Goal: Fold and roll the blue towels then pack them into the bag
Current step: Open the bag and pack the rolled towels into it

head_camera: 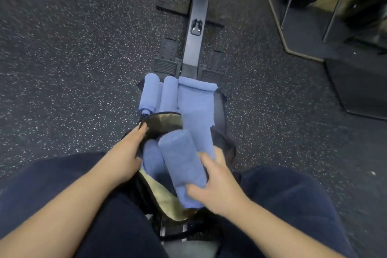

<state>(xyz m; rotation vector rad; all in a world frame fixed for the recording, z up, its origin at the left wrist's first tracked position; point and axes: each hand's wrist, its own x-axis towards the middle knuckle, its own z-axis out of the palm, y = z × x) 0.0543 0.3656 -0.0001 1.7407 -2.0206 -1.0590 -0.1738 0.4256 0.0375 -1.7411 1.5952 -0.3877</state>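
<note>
**A:** Item one, the right hand (217,186)?

**B:** Fingers and thumb curled round a rolled blue towel (184,165). The grip sits on the roll's near, lower half; the far end points away from the person and leans over the bag's mouth.

**A:** Item two, the left hand (125,153)?

**B:** Grips the rim of the bag (165,121) on its left side, fingertips on the dark edge, holding the mouth apart. The tan lining shows inside.

**A:** Contents of the bag?

**B:** One second roll (151,161), lying just left of and touching the held roll, partly under it, between the two hands.

**A:** Stock outside the bag?

**B:** Beyond the mouth: two rolled towels side by side, the far-left roll (149,94) and the middle roll (169,94). To their right, a flat towel (195,109) with only its far end rolled up, its near end reaching down beside the held roll.

**A:** Location?

**B:** Bag sits between the person's knees, on a rowing machine's rail (198,16); speckled rubber floor (73,69) around it.
</note>
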